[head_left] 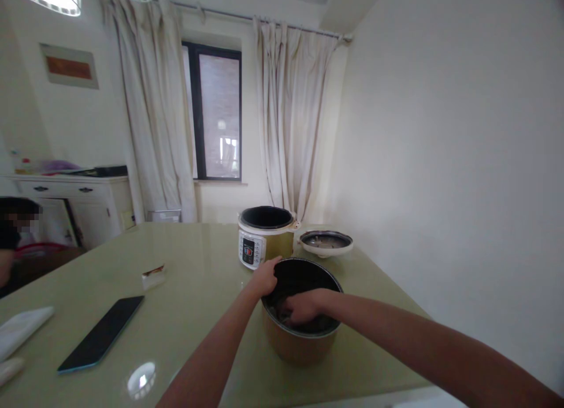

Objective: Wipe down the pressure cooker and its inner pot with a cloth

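Note:
A rice cooker's inner pot, dark inside and brownish outside, stands on the table in front of me. My left hand grips its left rim, thumb and fingers closed over the edge. Reaching in over the right rim, my right hand is down inside the pot with its fingers curled. Something greyish shows at those fingertips, too dim to name. Just behind the pot is the rice cooker body, white and gold with a control panel and its top uncovered. Its detached lid lies inner side up to the right.
The pale green glossy table carries a dark tablet, a small white packet and a white object at left. A white wall borders the right side. Another person is at the far left, near a white cabinet.

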Demonstrator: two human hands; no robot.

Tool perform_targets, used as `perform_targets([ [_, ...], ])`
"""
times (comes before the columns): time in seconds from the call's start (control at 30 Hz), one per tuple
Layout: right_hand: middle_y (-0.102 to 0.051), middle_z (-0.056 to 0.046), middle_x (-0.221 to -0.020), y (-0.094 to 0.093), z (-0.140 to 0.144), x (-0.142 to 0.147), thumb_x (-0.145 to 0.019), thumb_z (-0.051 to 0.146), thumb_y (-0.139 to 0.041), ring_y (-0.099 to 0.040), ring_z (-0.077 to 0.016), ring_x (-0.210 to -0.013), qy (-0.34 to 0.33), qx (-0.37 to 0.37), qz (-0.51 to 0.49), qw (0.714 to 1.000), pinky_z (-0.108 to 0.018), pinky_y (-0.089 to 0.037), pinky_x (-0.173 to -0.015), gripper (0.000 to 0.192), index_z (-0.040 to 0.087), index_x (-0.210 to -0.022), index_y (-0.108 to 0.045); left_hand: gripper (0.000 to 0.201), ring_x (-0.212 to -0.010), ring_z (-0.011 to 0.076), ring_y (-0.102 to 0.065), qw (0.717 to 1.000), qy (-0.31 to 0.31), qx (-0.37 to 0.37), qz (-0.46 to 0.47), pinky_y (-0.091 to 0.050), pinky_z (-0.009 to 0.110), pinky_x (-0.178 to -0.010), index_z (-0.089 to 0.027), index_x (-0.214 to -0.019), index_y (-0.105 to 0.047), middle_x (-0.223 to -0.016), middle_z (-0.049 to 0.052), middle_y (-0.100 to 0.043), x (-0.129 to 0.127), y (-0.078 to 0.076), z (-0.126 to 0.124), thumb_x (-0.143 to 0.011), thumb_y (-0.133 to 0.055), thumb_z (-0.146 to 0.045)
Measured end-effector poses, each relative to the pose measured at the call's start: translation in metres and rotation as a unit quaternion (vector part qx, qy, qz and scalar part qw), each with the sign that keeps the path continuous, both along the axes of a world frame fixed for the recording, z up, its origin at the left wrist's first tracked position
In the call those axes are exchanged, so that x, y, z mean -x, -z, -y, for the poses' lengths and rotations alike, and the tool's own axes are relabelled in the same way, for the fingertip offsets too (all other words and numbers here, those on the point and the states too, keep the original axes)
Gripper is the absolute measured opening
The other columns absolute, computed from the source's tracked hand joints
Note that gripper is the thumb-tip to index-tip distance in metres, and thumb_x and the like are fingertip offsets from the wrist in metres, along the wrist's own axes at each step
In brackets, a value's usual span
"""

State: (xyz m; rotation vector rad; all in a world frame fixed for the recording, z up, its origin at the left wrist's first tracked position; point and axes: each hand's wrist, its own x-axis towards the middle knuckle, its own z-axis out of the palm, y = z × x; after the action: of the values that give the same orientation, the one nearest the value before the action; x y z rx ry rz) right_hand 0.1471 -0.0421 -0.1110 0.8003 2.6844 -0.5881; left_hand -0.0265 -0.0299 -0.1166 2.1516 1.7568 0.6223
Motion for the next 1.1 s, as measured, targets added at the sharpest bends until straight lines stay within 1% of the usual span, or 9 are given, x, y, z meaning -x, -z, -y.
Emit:
perform_targets([
  [0.2, -0.072, -0.017, -0.132, 0.006, -0.005, -0.034, -0.078, 0.023, -0.078, -0.075, -0.0348, -0.101, 0.008, -0.219, 0.164, 0.962, -0.046, -0.058, -0.079, 0.045, 0.027, -0.123, -0.079, 0.077, -0.143, 0.0229, -0.055, 1.000, -0.006, 0.004, 0.003, -0.039, 0.032, -0.123, -0.015, -0.159, -0.049, -0.155, 0.011, -0.060, -0.001, -0.002, 0.003, -0.083, -0.048, 0.001],
  [0.33, -0.078, -0.013, -0.113, 0.023, -0.025, -0.025, -0.087, 0.013, -0.070, -0.070, -0.0325, -0.109, -0.090, -0.371, 0.077, 0.921, -0.049, -0.054, -0.091, 0.017, 0.023, -0.091, -0.082, 0.077, -0.143, 0.0241, -0.055, 1.000, -0.021, 0.007, -0.009, -0.040, 0.034, -0.122, -0.014, -0.160, -0.046, -0.156, 0.013, -0.059, -0.002, -0.004, 0.006, -0.084, -0.049, 0.001],
  [0.47, -0.074, -0.013, -0.124, 0.006, -0.036, -0.005, -0.090, 0.019, -0.072, -0.065, -0.0310, -0.116, -0.162, -0.372, 0.022, 0.914, -0.046, -0.052, -0.095, 0.023, 0.024, -0.111, -0.080, 0.077, -0.140, 0.0268, -0.058, 0.999, -0.029, 0.015, -0.030, -0.043, 0.037, -0.119, -0.016, -0.160, -0.044, -0.152, 0.015, -0.061, -0.002, -0.005, 0.007, -0.085, -0.050, -0.001],
  [0.6, -0.064, -0.016, -0.139, -0.034, -0.023, -0.011, -0.084, 0.050, -0.081, -0.062, -0.0339, -0.120, -0.104, -0.319, -0.074, 0.939, -0.049, -0.050, -0.101, 0.058, 0.022, -0.134, -0.070, 0.069, -0.139, 0.0283, -0.057, 0.998, -0.030, -0.002, -0.064, -0.043, 0.039, -0.118, -0.015, -0.156, -0.047, -0.149, 0.018, -0.061, -0.005, -0.010, 0.013, -0.089, -0.049, -0.003],
  [0.73, -0.068, -0.013, -0.127, -0.049, 0.010, -0.058, -0.097, 0.052, -0.068, -0.062, -0.0302, -0.118, 0.104, -0.298, -0.252, 0.915, -0.046, -0.046, -0.107, 0.044, 0.020, -0.127, -0.070, 0.061, -0.142, 0.0278, -0.051, 0.990, -0.001, -0.105, -0.095, -0.036, 0.041, -0.123, -0.019, -0.152, -0.053, -0.148, 0.016, -0.058, -0.010, -0.026, 0.023, -0.094, -0.043, -0.005],
  [0.87, -0.071, -0.011, -0.118, -0.014, 0.061, -0.101, -0.107, 0.047, -0.049, -0.062, -0.0259, -0.114, 0.246, -0.259, -0.427, 0.831, -0.042, -0.045, -0.105, 0.034, 0.021, -0.117, -0.070, 0.046, -0.134, 0.0284, -0.058, 0.972, 0.194, -0.043, -0.122, -0.042, 0.041, -0.119, -0.027, -0.147, -0.059, -0.141, 0.012, -0.063, -0.024, -0.041, 0.026, -0.103, -0.047, -0.033],
  [0.97, -0.072, -0.006, -0.106, 0.022, 0.095, -0.099, -0.101, 0.061, -0.057, -0.061, -0.0257, -0.109, 0.204, -0.264, -0.438, 0.835, -0.050, -0.032, -0.119, 0.039, 0.026, -0.108, -0.072, 0.088, -0.133, 0.0417, -0.061, 0.956, 0.219, 0.071, -0.179, -0.047, 0.054, -0.113, -0.028, -0.162, -0.042, -0.156, 0.019, -0.051, -0.051, -0.040, 0.017, -0.085, -0.071, -0.061],
  [1.03, -0.068, -0.002, -0.093, 0.039, 0.105, -0.088, -0.094, 0.068, -0.065, -0.059, -0.0242, -0.101, 0.216, -0.306, -0.431, 0.821, -0.052, -0.022, -0.124, 0.043, 0.026, -0.090, -0.070, 0.109, -0.135, 0.0479, -0.058, 0.945, 0.216, 0.122, -0.214, -0.047, 0.060, -0.111, -0.028, -0.165, -0.034, -0.163, 0.023, -0.042, -0.073, -0.034, 0.010, -0.073, -0.083, -0.058],
  [1.1, -0.063, 0.000, -0.084, 0.047, 0.107, -0.077, -0.090, 0.072, -0.069, -0.057, -0.0222, -0.095, 0.233, -0.342, -0.423, 0.806, -0.050, -0.023, -0.122, 0.049, 0.025, -0.078, -0.064, 0.094, -0.140, 0.0462, -0.054, 0.920, 0.283, 0.141, -0.229, -0.044, 0.061, -0.114, -0.029, -0.157, -0.048, -0.160, 0.020, -0.048, -0.094, -0.023, 0.005, -0.071, -0.085, -0.041],
])
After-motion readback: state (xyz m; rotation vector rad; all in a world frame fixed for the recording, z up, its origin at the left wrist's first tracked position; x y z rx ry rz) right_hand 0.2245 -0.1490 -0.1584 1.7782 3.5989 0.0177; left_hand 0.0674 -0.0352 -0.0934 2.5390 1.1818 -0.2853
